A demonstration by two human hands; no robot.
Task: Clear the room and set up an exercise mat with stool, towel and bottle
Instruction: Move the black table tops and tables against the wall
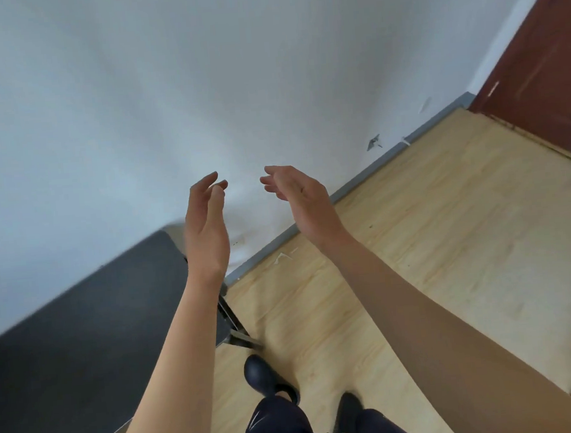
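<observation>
My left hand [206, 222] and my right hand [300, 201] are raised side by side in front of a white wall, palms turned toward each other. Both are empty, with the fingers loosely curled and apart. No mat, stool, towel or bottle shows in this view. A dark grey table top [83, 352] lies below and to the left of my left hand, and my left forearm crosses its right edge.
The table's metal legs [234, 326] stand on the light wooden floor [432, 239] beside my black shoes [266, 378]. A grey skirting board [360, 183] runs along the wall. A dark red door [546, 76] fills the upper right corner.
</observation>
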